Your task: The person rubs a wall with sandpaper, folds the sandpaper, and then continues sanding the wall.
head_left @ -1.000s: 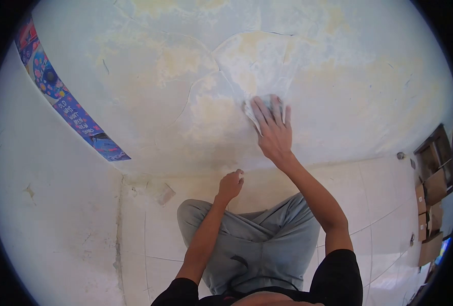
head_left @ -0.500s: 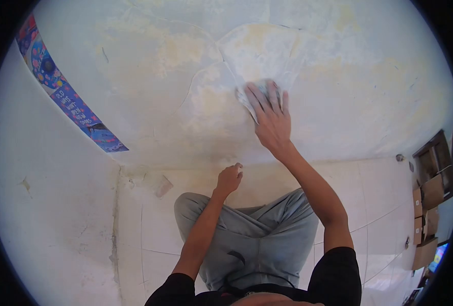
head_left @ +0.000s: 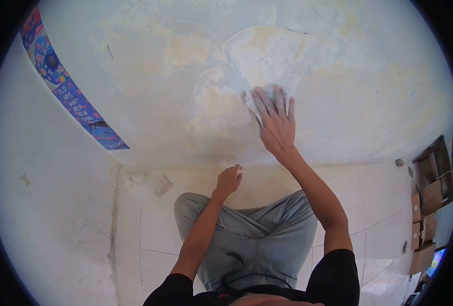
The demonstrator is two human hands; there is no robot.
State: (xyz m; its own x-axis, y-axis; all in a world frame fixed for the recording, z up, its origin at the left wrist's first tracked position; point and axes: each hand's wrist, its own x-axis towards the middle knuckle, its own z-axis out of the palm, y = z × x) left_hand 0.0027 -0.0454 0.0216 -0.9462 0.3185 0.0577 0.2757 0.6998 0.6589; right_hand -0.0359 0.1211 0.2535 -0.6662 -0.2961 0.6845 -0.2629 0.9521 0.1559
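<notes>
Mid-frame, the right hand (head_left: 278,128), spread over a cloth (head_left: 251,103), now covers slightly higher wall (head_left: 344,107); the left hand (head_left: 229,180) stays curled, contents unclear.

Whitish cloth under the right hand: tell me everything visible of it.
The whitish cloth looks thin and soft; whether fabric or paper is unclear. Greyish patches show near its top, and its left edge slants down toward the wrist. It lies against the pale, blotchy wall, beneath the slightly spread fingers of the right hand. The hand covers much of it, so its full outline cannot be told.
</notes>
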